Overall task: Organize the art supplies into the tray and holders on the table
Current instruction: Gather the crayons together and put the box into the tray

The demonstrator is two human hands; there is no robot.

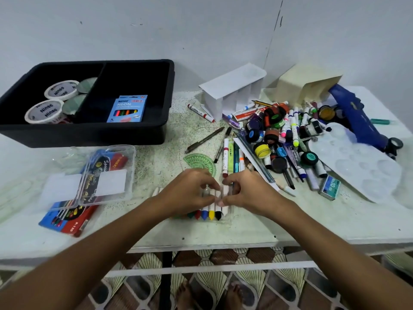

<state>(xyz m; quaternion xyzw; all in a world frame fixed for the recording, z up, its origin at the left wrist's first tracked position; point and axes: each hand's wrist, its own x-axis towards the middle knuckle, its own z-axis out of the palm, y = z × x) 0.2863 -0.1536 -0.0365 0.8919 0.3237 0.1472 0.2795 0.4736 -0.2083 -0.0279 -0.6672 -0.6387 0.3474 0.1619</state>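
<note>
Mid-step squaring up the crayon row (209,212) at the table's (312,222) near edge, left hand (190,190) and right hand (248,190) both pinching it; next probably needs a firm two-sided lift toward black tray (89,135), far left.

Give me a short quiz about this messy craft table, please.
1. True or false: the black tray holds a blue box of neon markers.
2. What are the left hand and right hand working on?
A. a row of crayons
B. the green protractor
C. the white holder
3. Fill in: the beige holder lies ____ by the wall.

Key: 1 true; 2 A; 3 tipped over.
</note>
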